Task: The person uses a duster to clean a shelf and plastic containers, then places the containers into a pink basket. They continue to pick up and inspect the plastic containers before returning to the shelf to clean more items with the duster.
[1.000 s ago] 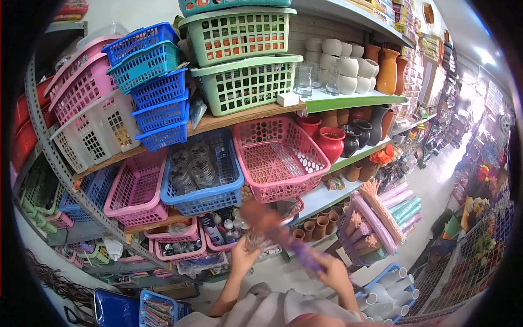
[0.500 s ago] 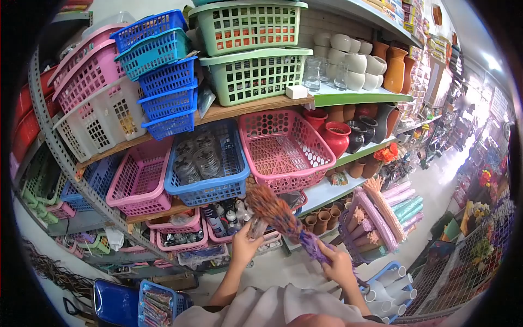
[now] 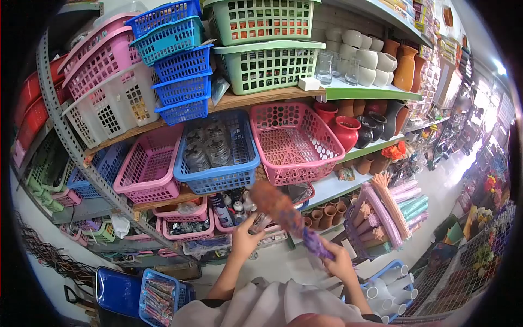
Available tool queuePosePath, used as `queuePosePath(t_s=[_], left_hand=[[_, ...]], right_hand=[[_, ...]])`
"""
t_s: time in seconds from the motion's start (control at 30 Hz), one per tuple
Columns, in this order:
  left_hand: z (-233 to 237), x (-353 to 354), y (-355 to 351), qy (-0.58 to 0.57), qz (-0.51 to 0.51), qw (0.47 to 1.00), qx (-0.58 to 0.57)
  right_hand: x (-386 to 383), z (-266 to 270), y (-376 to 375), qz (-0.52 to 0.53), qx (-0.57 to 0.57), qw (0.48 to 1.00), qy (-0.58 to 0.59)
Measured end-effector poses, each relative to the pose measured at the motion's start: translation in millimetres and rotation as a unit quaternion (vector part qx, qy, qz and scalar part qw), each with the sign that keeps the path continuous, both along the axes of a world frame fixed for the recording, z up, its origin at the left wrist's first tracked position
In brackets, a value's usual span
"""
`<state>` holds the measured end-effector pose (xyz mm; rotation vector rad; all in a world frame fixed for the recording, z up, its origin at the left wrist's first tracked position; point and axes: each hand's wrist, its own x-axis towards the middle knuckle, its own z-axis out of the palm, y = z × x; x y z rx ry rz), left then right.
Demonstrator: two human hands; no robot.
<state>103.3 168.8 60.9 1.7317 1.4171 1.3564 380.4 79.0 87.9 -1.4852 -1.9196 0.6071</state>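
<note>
My right hand [image 3: 339, 262] is closed around the purple end of a thick, soft-looking duster [image 3: 275, 207], coloured orange, brown and purple. The duster slants up to the left and its far end is blurred, just below the shelf edge between two baskets. Lower left of it, my left hand [image 3: 245, 240] pinches a small clear object [image 3: 262, 222], too blurred to name. Above the hands are a blue basket [image 3: 217, 177] with clear-wrapped items in it and a pink basket [image 3: 305, 171].
Stacked blue baskets [image 3: 182, 91] and green baskets [image 3: 267, 70] fill the upper shelf. Glass jars [image 3: 324, 66], white pots [image 3: 366, 76] and red and black vases [image 3: 345, 131] stand to the right. Wrapped rolls [image 3: 381, 212] and white tubes [image 3: 389, 291] are in baskets at lower right.
The duster is more blurred and its far end has shifted slightly right. Both hands keep their holds. The whole view has turned a little, so the shelves sit farther right and higher.
</note>
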Motion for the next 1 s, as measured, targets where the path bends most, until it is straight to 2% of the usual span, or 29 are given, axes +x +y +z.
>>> queuePosePath(t_s=[0.03,0.07,0.1,0.13,0.17,0.2,0.27,0.3,0.33,0.37,0.4,0.43,0.47,0.53,0.57,0.6,0.63,0.67,0.7,0.73,0.77,0.8,0.87,0.9,0.93,1.0], left_hand=[[9,0,-3,-0.021,-0.049,0.999,-0.001],[3,-2,-1,-0.022,-0.049,0.999,0.001],[-9,-5,3,-0.184,-0.109,0.976,-0.043],[-6,-5,2,-0.34,-0.165,0.922,-0.085],[8,-5,-3,-0.501,-0.208,0.829,-0.135],[3,-9,0,-0.5,-0.207,0.83,-0.135],[-20,-20,10,-0.738,-0.234,0.603,-0.194],[-30,-24,15,-0.791,-0.274,0.513,-0.19],[-26,-23,13,-0.79,-0.275,0.513,-0.189],[-21,-21,11,-0.8,-0.28,0.497,-0.185],[-18,-19,9,-0.81,-0.284,0.48,-0.183],[-33,-20,17,-0.794,-0.241,0.525,-0.192],[-44,-22,19,-0.793,-0.242,0.524,-0.193],[-49,-24,20,-0.759,-0.435,0.454,-0.17],[-18,-21,8,-0.803,-0.237,0.485,-0.254],[-39,-23,13,-0.698,-0.422,0.561,-0.14],[-36,-30,13,-0.693,-0.369,0.595,-0.172],[-33,-36,12,-0.684,-0.315,0.626,-0.204],[-30,-40,12,-0.685,-0.314,0.626,-0.203],[-26,-41,13,-0.744,-0.359,0.519,-0.217],[-20,-44,12,-0.792,-0.398,0.405,-0.227],[-13,-49,7,-0.793,-0.396,0.406,-0.223],[3,-61,-5,-0.847,-0.259,0.397,-0.242],[-16,-68,-2,-0.789,-0.331,0.491,-0.165],[-21,-75,0,-0.789,-0.33,0.492,-0.162],[-32,-89,0,-0.815,-0.117,0.507,-0.253]], right_hand=[[2,-8,3,-0.036,-0.018,0.999,0.029],[4,-17,7,-0.07,-0.035,0.995,0.06],[8,-31,10,-0.039,-0.049,0.988,0.14],[5,-27,8,-0.037,-0.047,0.988,0.14],[0,-20,4,-0.035,-0.102,0.978,0.18],[-5,-17,0,-0.033,-0.157,0.962,0.219],[-8,-26,0,-0.008,-0.137,0.967,0.215],[-7,-39,2,0.049,-0.098,0.978,0.178],[-10,-39,4,0.107,-0.056,0.983,0.139],[-12,-31,3,0.082,-0.028,0.995,0.053],[-16,-33,5,0.082,-0.027,0.995,0.053],[-21,-38,8,0.025,0.002,0.996,0.08],[-25,-41,10,-0.033,0.031,0.993,0.106],[-29,-37,10,-0.032,0.058,0.994,0.088],[-31,-32,8,0.033,0.071,0.997,0.021],[-33,-26,6,0.098,0.083,0.991,-0.045],[-38,-20,5,0.085,0.095,0.986,-0.108],[-44,-20,7,0.087,0.095,0.986,-0.108],[-50,-21,10,0.047,0.113,0.99,-0.067],[-56,-23,12,0.007,0.13,0.991,-0.025],[-62,-25,9,0.019,0.138,0.989,-0.046],[-68,-26,8,0.023,0.137,0.989,-0.045],[-80,-25,9,0.096,0.124,0.984,-0.088],[-86,-23,9,0.058,0.124,0.988,-0.072],[-93,-25,11,0.061,0.124,0.988,-0.072],[-110,-32,12,0.011,0.159,0.987,0.002]])
